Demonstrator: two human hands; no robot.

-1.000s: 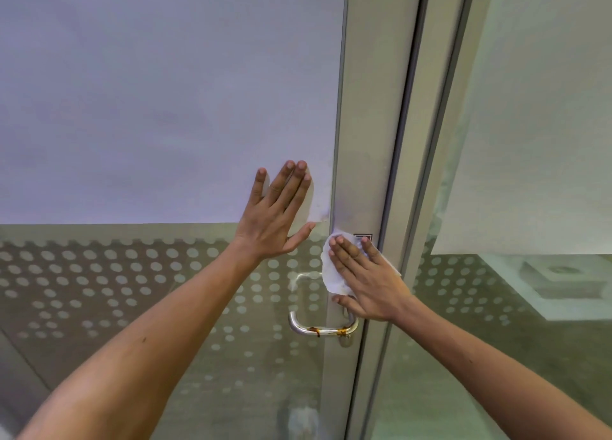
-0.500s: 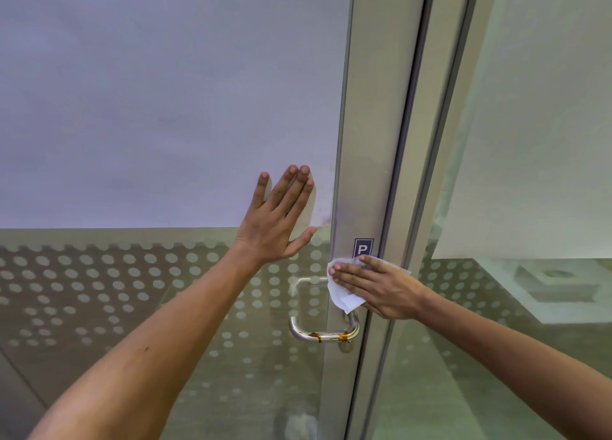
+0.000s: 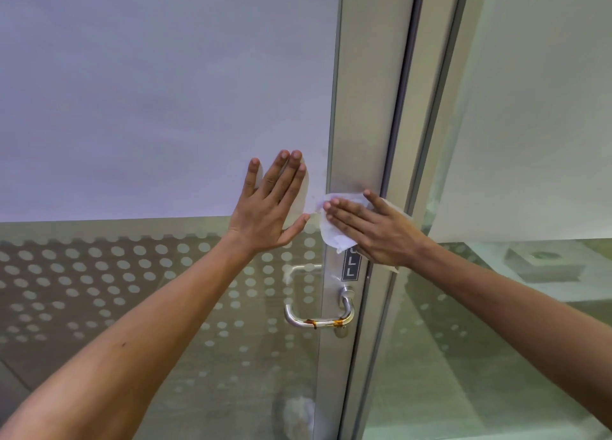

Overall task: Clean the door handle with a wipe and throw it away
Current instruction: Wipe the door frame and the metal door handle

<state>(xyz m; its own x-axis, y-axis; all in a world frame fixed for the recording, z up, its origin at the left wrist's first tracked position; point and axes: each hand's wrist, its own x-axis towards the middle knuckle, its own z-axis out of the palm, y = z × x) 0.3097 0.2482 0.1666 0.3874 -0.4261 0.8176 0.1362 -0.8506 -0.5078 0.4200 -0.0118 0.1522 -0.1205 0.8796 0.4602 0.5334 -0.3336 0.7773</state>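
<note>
The right grip (image 3: 374,229) lies flat, fingers spread, pressing the wipe (image 3: 332,227) to the door frame (image 3: 357,125) at centre frame; the handle (image 3: 318,320), long axis level, sits directly below and is stained orange; the left grip (image 3: 271,208), open-palmed on the glass (image 3: 149,92), is farther off.

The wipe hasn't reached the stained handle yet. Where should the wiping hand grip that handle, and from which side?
Wrap the wipe around the handle's horizontal bar, where the orange-brown stains sit. Come from the front and above: the bar stands clear of the door, leaving finger room behind.
</note>
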